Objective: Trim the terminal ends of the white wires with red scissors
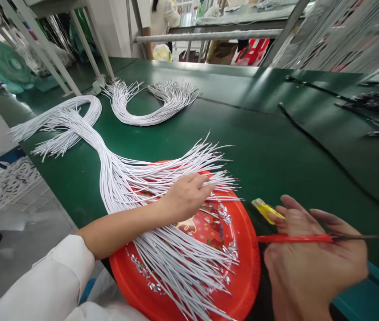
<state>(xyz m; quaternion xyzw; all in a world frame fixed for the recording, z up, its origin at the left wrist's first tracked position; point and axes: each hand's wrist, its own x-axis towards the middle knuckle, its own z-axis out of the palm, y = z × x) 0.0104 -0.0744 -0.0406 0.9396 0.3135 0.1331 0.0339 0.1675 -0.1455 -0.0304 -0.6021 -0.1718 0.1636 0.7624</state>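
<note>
A large spread bundle of white cables [119, 178] lies across a red plastic tray [248, 249] with a printed bottom. My left hand [187, 196] rests on the cables, its fingers curled around a few near their stripped-looking ends. My right hand [316, 258] is to the right of the tray, partly blurred. It holds a red-handled tool [293, 239], apparently scissors, whose thin metal end points right. At its fingertips is a small yellow tool [265, 210] with a pale tip; its exact kind is unclear. Shiny silver foil scraps [223, 211] lie in the tray.
More white cable bundles [162, 113] lie farther back on the green table [253, 129]. Black cables [336, 162] stretch across the right side. A green fan [4, 62] and metal frame legs stand at left. Another person [164, 15] is in the background.
</note>
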